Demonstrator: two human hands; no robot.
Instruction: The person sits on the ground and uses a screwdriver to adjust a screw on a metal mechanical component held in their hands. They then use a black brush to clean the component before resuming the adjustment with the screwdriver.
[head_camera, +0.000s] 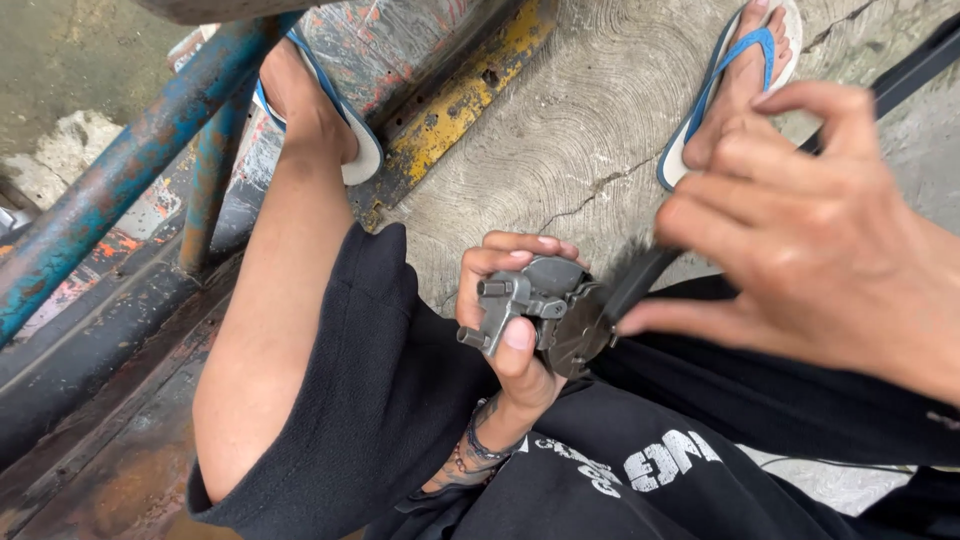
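Two hands over my lap, my left hand (510, 330) clamped around a grey metal mechanical part (545, 310), my right hand (800, 230) pinching a dark brush (632, 285) against it, above cracked concrete floor (590, 130)

Dull grey metal part (535, 300), darker grey on its round disc, gripped in the left hand (510, 330). Black brush (630, 285) with dark, blurred bristles, pinched by the right hand (800, 250). Black shorts (380, 400) and black shirt (620, 480) with white printed lettering. Beaded bracelets (475, 455) in dark and reddish tones over dark tattoo lines. White sandals (720, 90) with bright blue straps. Pale grey concrete floor (600, 130), marked with curved swirl lines and a thin dark crack. Chipped blue paint on the pipe frame (130, 170), rust-orange beneath. Worn yellow paint on the metal edge (460, 110), flecked with brown rust.
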